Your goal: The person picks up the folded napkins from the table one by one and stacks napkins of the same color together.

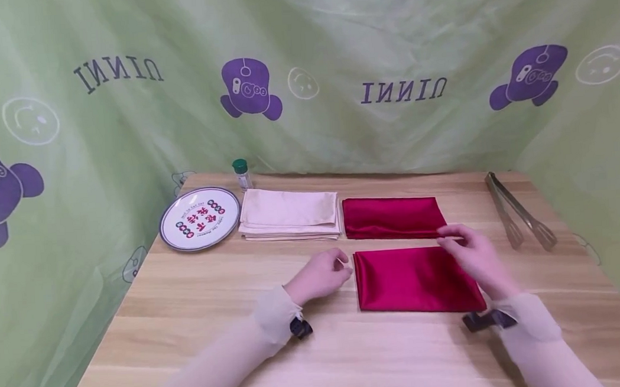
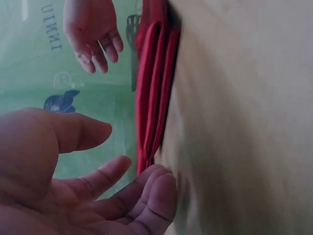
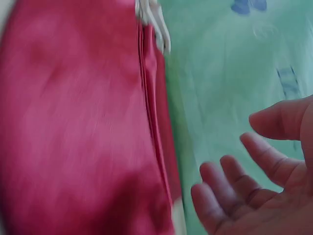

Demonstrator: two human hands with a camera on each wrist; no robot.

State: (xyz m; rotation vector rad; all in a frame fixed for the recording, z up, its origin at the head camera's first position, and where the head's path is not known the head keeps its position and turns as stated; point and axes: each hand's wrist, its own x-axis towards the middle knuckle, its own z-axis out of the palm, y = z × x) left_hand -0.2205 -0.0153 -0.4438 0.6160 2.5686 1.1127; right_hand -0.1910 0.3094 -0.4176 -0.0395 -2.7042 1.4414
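A folded red satin cloth (image 1: 416, 279) lies on the table, with a second folded red cloth (image 1: 394, 217) just behind it. My left hand (image 1: 321, 274) is at the near cloth's left edge, fingers loosely bent and holding nothing. In the left wrist view, the layered folds of a red cloth (image 2: 155, 88) show beyond its fingertips. Over the near cloth's right side hovers my right hand (image 1: 474, 257), its fingertips near the far cloth's front right corner. The right wrist view shows those fingers (image 3: 230, 181) spread with nothing between them, beside red fabric (image 3: 83, 112).
A stack of folded pale pink cloths (image 1: 290, 212) lies left of the far red cloth. Farther left is a round plate (image 1: 201, 238) with printed lettering, and a green-capped shaker (image 1: 242, 175) stands behind. Metal tongs (image 1: 521, 213) lie at the right. A green printed curtain (image 1: 338, 138) surrounds the table.
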